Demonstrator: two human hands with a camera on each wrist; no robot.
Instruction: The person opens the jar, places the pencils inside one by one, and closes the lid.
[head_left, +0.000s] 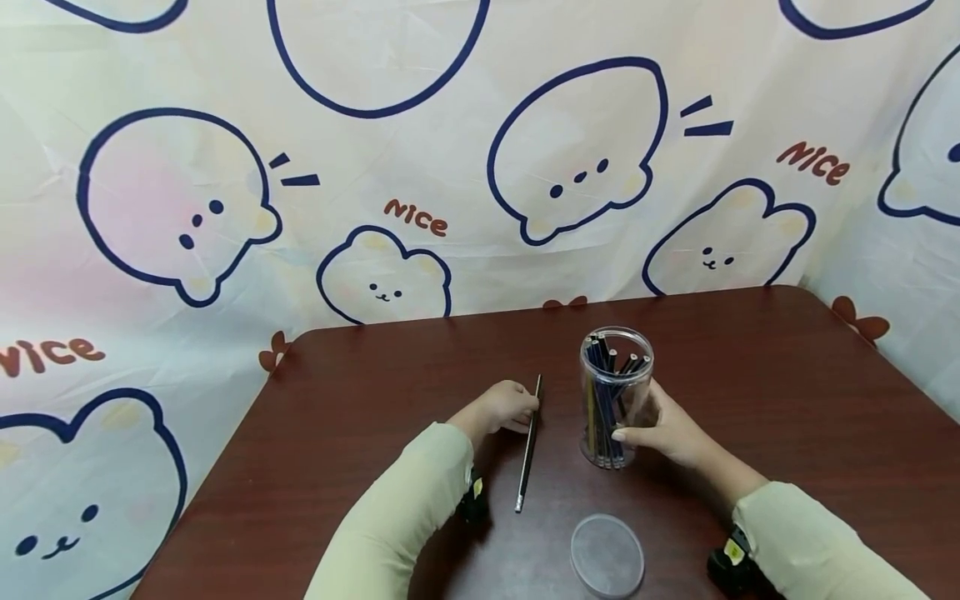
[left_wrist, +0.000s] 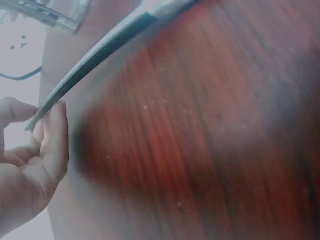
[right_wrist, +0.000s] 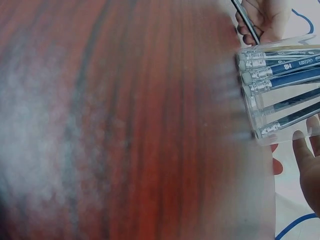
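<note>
My left hand (head_left: 506, 406) pinches a dark pencil (head_left: 528, 457) near its upper end. The pencil slants down, its metal-and-eraser end toward me. In the left wrist view, thumb and fingertips meet on the thin end of the pencil (left_wrist: 95, 59). To the right stands a clear round jar (head_left: 641, 396) without its lid, and my right hand (head_left: 671, 429) grips its right side, thumb in front and fingers partly hidden behind. Several dark pencils (head_left: 602, 408) lean inside the jar. The right wrist view shows their eraser ends (right_wrist: 257, 89) at the jar's bottom.
A round translucent lid (head_left: 607, 556) lies flat on the brown wooden table (head_left: 360, 417), in front of the jar. Black wrist cameras (head_left: 731, 567) are strapped under both sleeves. Behind the table hangs a cloth (head_left: 420, 167) printed with cartoon bears.
</note>
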